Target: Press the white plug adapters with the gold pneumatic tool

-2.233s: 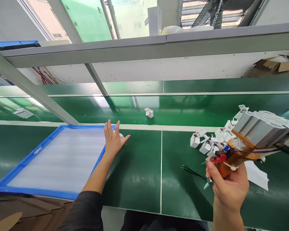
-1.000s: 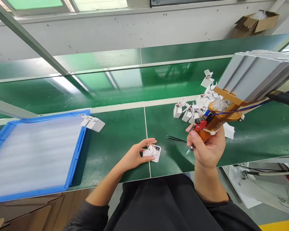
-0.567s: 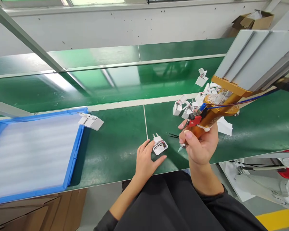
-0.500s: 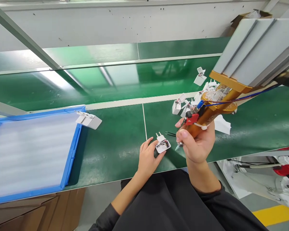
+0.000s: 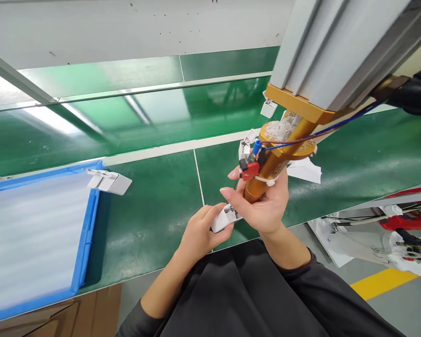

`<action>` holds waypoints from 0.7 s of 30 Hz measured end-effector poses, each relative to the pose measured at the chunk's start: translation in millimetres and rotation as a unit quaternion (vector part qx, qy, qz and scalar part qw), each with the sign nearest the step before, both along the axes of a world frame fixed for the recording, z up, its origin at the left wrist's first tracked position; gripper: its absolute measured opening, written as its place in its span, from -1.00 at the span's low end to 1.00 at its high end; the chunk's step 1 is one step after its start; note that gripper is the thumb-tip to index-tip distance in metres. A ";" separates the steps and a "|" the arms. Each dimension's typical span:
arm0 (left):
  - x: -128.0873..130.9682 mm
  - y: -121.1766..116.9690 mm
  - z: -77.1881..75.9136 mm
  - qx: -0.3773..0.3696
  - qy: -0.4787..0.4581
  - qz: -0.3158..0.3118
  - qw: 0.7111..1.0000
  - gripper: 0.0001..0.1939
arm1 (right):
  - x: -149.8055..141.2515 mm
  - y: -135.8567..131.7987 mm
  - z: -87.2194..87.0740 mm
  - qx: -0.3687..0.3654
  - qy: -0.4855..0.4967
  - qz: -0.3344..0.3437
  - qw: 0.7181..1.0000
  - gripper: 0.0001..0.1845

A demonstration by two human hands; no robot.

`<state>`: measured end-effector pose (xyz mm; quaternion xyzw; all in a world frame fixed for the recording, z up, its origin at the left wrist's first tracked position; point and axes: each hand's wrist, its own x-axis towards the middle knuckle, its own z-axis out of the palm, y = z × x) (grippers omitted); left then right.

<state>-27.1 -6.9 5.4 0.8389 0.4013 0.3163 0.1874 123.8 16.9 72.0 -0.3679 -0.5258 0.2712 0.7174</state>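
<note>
"Where are the hands?"
"The left hand (image 5: 198,236) pinches a white housing (image 5: 220,222) over the green bench (image 5: 143,224); the right hand (image 5: 268,210), wrapped round a gold tool (image 5: 275,166), now meets it (they were apart before)."
"Beyond?"
"A blue-rimmed tray (image 5: 85,238), left."

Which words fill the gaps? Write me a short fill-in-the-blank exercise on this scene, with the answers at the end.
The left hand grips a small ____ housing.
The gold-barrelled tool is in the ____ hand.
The tray has a ____ rim.
The floor carries a ____ stripe.

Missing words: white; right; blue; yellow.
</note>
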 end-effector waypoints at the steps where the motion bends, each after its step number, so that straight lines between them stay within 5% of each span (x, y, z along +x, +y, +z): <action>1: -0.1 0.6 2.7 -0.002 0.002 -0.004 1.000 -0.70 | 0.2 -0.4 -0.7 -0.003 -0.001 -0.001 1.000 -0.52; 21: 4.3 0.9 11.4 -0.029 -0.001 -0.015 0.999 -0.74 | 3.1 -3.1 -3.5 -0.022 0.005 0.018 1.000 -0.61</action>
